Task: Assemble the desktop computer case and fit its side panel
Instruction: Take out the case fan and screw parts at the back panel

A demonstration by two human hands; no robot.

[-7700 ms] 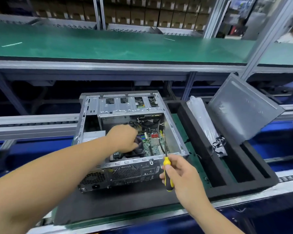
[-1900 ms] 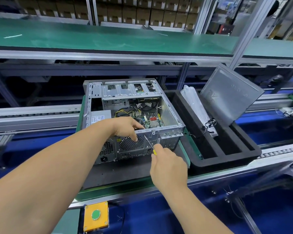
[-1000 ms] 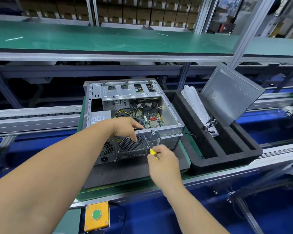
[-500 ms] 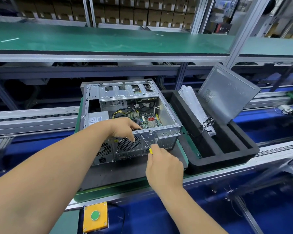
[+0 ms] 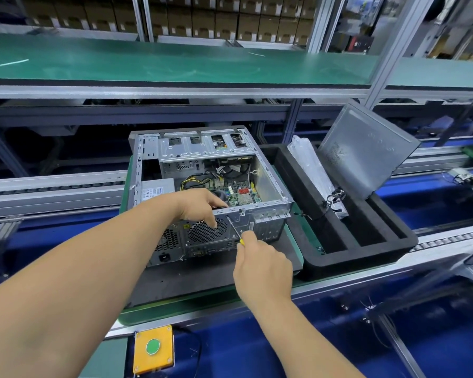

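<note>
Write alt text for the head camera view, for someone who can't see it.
A person's right hand drives a screwdriver into the rear of an open computer case while the left hand grips its top edge. The side panel leans in a black foam tray beside it.

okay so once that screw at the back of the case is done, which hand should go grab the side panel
Probably the right hand, though it grips the screwdriver and must put it down first. The side panel leans in the black foam tray on the case's right. The left hand would have to cross over.
</note>
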